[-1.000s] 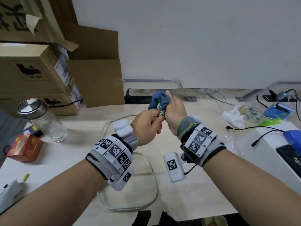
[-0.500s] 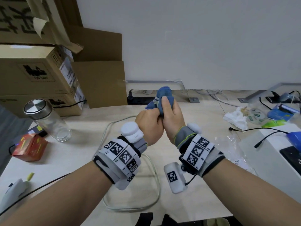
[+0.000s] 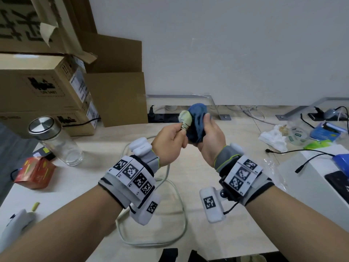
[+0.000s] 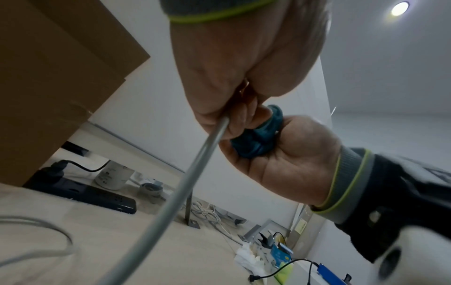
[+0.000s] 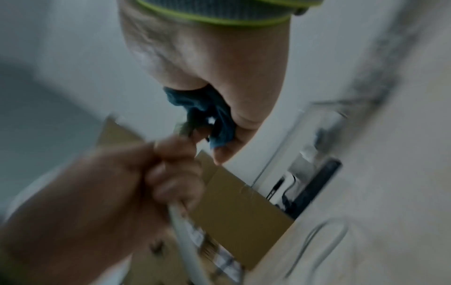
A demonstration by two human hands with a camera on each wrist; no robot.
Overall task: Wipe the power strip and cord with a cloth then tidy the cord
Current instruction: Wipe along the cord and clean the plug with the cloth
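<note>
In the head view my left hand [image 3: 178, 132] pinches the pale cord just below its cream plug [image 3: 186, 118] and holds it up above the table. My right hand [image 3: 206, 129] grips a bunched blue cloth [image 3: 197, 121] that touches the plug's right side. From my left fist the cord [image 3: 177, 205] drops and lies in a loose loop on the table [image 3: 188, 167] between my forearms. The left wrist view shows the grey cord [image 4: 195, 164] leaving my fist, with the cloth [image 4: 258, 138] in my right palm. The right wrist view is blurred. A white object [image 3: 17, 222] lies at the lower left edge, partly cut off.
Cardboard boxes [image 3: 47, 87] are stacked at the back left. In front of them are a glass jar with a metal lid [image 3: 54, 140] and a red box [image 3: 35, 172]. A black power strip [image 3: 164, 118] lies by the wall. To the right are tissues [image 3: 273, 137], black cables and a white device [image 3: 311, 176].
The cloth was wrapped over the plug between both hands. It has since slid off to the right, so the cream plug shows in my left hand.
</note>
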